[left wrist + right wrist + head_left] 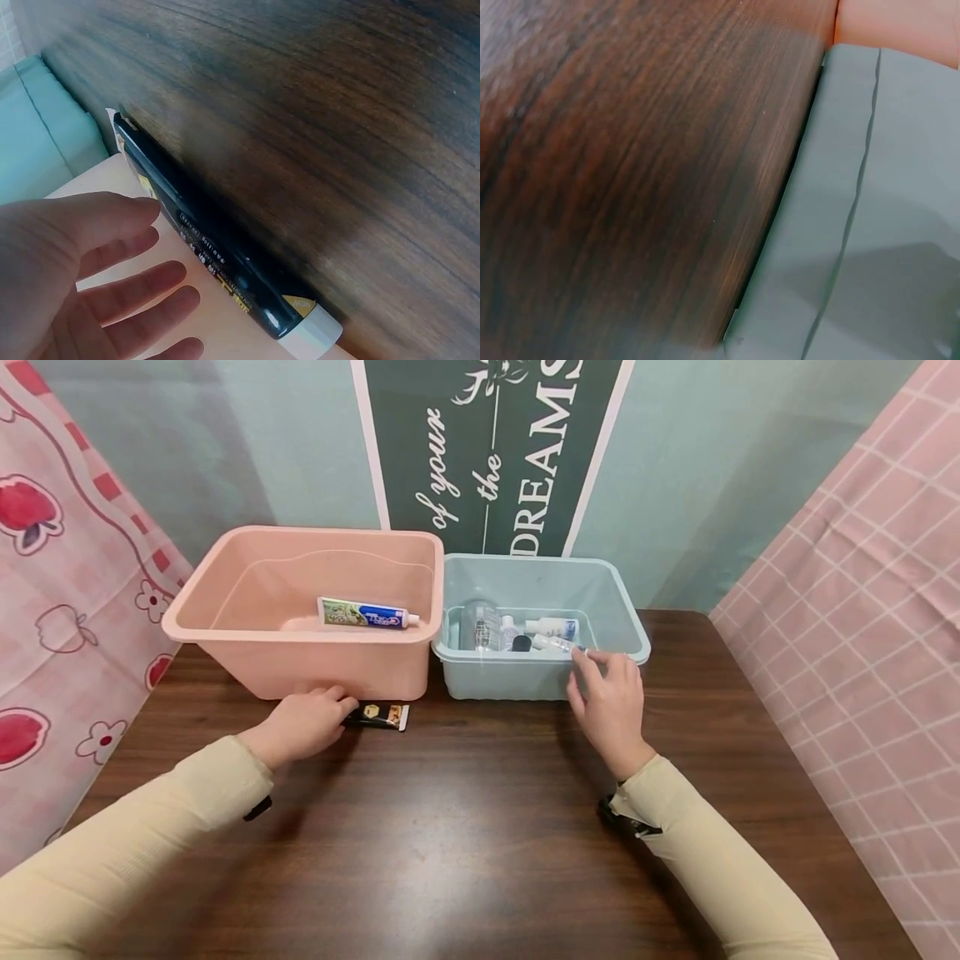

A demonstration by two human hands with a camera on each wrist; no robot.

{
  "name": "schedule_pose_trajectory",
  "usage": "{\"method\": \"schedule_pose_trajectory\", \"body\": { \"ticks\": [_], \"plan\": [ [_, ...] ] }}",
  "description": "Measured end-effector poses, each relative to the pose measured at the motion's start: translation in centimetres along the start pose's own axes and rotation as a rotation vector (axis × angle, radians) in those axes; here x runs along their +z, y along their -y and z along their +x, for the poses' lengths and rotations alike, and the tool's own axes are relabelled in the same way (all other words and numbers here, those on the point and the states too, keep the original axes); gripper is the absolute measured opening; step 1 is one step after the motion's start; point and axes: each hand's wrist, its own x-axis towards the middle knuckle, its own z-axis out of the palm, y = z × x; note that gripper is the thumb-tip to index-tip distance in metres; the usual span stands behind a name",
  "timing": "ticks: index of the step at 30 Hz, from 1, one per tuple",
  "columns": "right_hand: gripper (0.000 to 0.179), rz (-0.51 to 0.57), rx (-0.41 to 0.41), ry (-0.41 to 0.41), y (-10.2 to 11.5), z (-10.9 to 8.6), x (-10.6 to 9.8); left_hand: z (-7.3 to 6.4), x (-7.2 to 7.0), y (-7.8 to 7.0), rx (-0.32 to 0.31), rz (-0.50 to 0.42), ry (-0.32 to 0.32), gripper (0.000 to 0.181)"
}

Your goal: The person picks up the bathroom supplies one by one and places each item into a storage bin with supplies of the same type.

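In the left wrist view, a black tube (217,232) with a white cap lies on the table along the peach bin's front. My left hand (82,262) is beside it, fingers apart and loosely bent, thumb tip at the tube's edge; whether it touches cannot be told. From the head, my left hand (306,722) covers the tube's cap end, while its flat end shows. My right hand (613,703) reaches over the front rim of the light blue bin (510,677). Its fingertips are near a white tube (551,644) inside, thumb apart. The right wrist view shows no hand.
The peach bin (337,668) stands left of the blue one and holds a blue-and-green toothpaste tube (367,614). Inside the blue bin are a clear bottle (480,622), a white bottle (553,627) and other small items. Behind hangs a teal cloth (300,443).
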Motion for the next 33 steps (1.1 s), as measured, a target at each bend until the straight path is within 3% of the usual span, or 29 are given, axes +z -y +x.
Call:
{"method": "schedule_pose_trajectory", "body": {
  "ticks": [19,23,29,33],
  "plan": [
    [0.031,-0.005,-0.006,0.008,0.1,0.0,-0.1,0.3,1.4,0.2,-0.002,0.008,0.019,0.026],
    [0.031,-0.007,-0.007,0.004,0.0,0.0,-0.1,0.5,1.5,0.2,-0.010,-0.003,0.059,0.029],
    [0.031,-0.012,-0.011,-0.005,0.1,0.0,-0.1,0.6,1.6,-0.1,-0.031,-0.044,0.182,0.031],
    [0.030,-0.018,-0.014,-0.011,0.1,0.0,-0.1,0.6,1.9,0.0,-0.031,-0.059,0.201,0.032]
  ]
}}
